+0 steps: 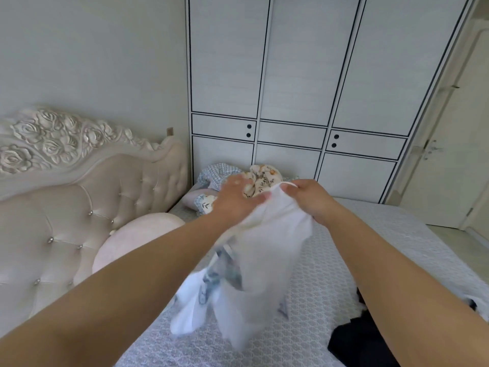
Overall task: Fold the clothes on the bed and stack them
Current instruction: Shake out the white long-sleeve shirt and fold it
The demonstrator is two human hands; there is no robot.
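A white garment (pixel 264 260) with a blue-grey print hangs in the air above the bed (pixel 330 260), blurred by motion. My right hand (pixel 307 200) pinches its top edge. My left hand (pixel 238 200) is at the same edge, thumb on the cloth and fingers spread; whether it grips is unclear. A dark garment (pixel 362 337) lies at the bed's near right edge. More crumpled clothes, checked and floral (pixel 259 181), are piled at the bed's far side.
A tufted, carved headboard (pixel 79 197) stands on the left with a round pink pillow (pixel 137 239) against it. White wardrobe doors (pixel 304 102) rise behind the bed. A door (pixel 455 154) is on the right.
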